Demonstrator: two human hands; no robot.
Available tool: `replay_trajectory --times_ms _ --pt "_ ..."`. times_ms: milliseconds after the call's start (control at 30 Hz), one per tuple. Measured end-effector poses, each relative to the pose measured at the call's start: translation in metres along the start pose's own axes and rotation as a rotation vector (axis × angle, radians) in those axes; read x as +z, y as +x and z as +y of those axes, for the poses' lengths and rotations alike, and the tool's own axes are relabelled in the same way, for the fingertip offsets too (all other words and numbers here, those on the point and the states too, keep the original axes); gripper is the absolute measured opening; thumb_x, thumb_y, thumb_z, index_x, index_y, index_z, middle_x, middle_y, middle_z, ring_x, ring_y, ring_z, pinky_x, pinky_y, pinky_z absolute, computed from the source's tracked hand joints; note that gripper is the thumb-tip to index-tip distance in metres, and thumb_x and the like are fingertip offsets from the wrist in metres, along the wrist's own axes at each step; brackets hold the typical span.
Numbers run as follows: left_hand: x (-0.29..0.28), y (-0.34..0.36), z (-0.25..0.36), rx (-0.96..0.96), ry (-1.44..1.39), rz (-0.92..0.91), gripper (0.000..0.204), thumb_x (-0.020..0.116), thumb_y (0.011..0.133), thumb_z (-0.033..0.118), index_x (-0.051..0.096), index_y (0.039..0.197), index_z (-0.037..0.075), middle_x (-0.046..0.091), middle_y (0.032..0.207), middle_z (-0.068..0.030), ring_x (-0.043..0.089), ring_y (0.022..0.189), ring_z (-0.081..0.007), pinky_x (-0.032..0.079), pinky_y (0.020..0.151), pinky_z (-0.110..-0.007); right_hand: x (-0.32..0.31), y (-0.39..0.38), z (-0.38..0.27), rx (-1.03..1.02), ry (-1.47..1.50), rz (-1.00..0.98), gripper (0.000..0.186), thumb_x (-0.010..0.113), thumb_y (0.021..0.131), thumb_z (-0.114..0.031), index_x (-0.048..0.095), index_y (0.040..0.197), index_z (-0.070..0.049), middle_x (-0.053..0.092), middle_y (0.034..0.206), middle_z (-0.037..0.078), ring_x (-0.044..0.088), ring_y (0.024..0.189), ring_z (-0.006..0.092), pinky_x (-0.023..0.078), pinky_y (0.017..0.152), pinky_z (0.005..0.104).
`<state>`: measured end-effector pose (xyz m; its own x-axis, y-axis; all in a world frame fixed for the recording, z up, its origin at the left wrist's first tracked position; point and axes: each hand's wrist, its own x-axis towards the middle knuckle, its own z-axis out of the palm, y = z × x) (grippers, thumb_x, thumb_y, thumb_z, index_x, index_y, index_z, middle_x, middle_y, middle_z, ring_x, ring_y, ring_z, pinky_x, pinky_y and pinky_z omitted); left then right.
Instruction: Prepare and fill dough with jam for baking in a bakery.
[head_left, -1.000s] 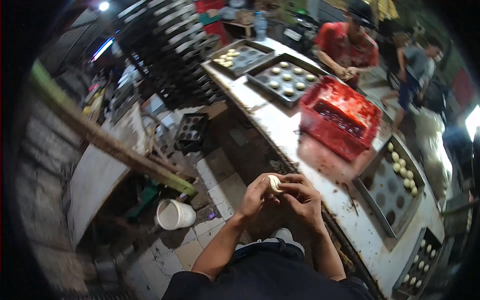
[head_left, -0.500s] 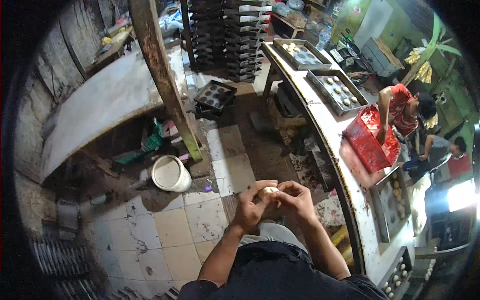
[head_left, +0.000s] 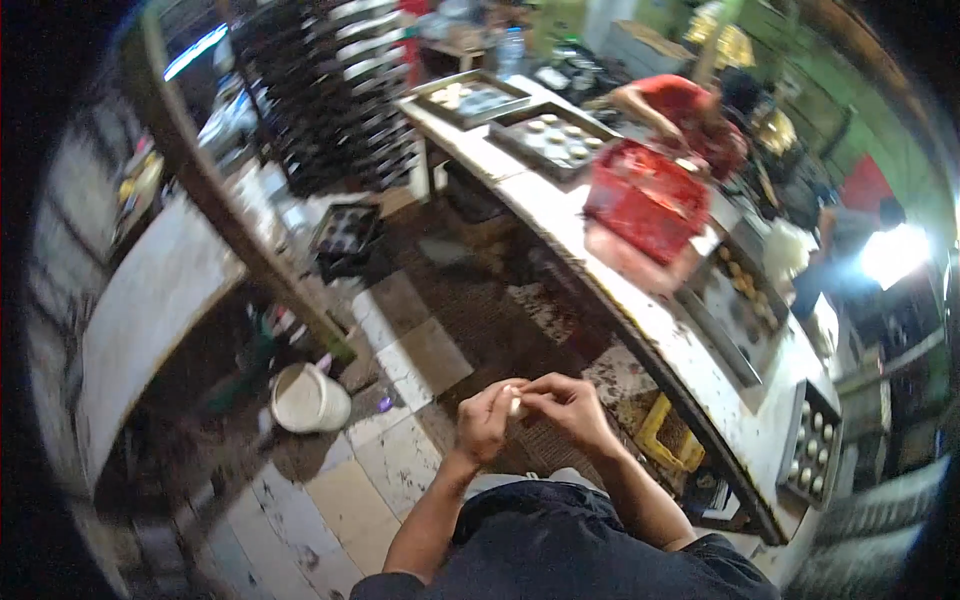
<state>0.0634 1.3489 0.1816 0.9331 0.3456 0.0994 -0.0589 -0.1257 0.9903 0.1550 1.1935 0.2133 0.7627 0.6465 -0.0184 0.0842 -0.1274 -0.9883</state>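
Note:
A small pale dough ball (head_left: 515,406) is pinched between my two hands, out in front of my waist. My left hand (head_left: 484,426) closes on it from one side, thumb and fingers pressed together. From the other side my right hand (head_left: 572,408) grips it with bent fingers. Part of the dough is hidden behind the fingertips. Both hands are over the floor, left of a long white table (head_left: 560,215). On that table, trays (head_left: 545,165) hold several pale dough pieces, and a red plastic crate (head_left: 645,215) stands beside them.
Across the table, a person in a red shirt (head_left: 690,115) reaches toward the crate. Nearer trays hold browned pieces (head_left: 745,285) and pale balls (head_left: 815,440). A white bucket (head_left: 312,400) stands on the floor at left, by a wooden post (head_left: 215,215). A yellow crate (head_left: 670,435) sits under the table.
The view has swung to the right, so the table now runs more diagonally. My hands stay together on the dough ball. The red-shirted person's arm has moved away from the inside of the crate.

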Motion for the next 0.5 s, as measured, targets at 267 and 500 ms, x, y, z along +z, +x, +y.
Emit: replay_trajectory --times_ms 267,500 --pt "0.184 -0.01 0.021 -0.201 0.104 -0.547 0.037 0.042 0.107 0.028 0.063 0.099 -0.002 0.063 0.084 -0.0082 0.058 0.079 -0.0148 0.048 0.072 -0.031 -0.154 -0.131 0.06 0.067 0.13 0.317 0.016 0.07 0.094 -0.005 0.076 0.109 0.0 0.07 0.095 0.005 0.064 0.081 0.0088 0.052 0.073 0.0264" --pt "0.334 0.012 0.067 -0.219 0.061 -0.889 0.036 0.043 0.108 0.031 0.061 0.105 0.0 0.062 0.089 -0.0107 0.061 0.082 -0.0215 0.048 0.072 -0.034 -0.251 -0.213 0.089 -0.1 0.458 0.586 0.012 0.073 0.095 -0.01 0.078 0.103 -0.004 0.058 0.103 0.0 0.052 0.09 0.0102 0.044 0.08 0.0258"
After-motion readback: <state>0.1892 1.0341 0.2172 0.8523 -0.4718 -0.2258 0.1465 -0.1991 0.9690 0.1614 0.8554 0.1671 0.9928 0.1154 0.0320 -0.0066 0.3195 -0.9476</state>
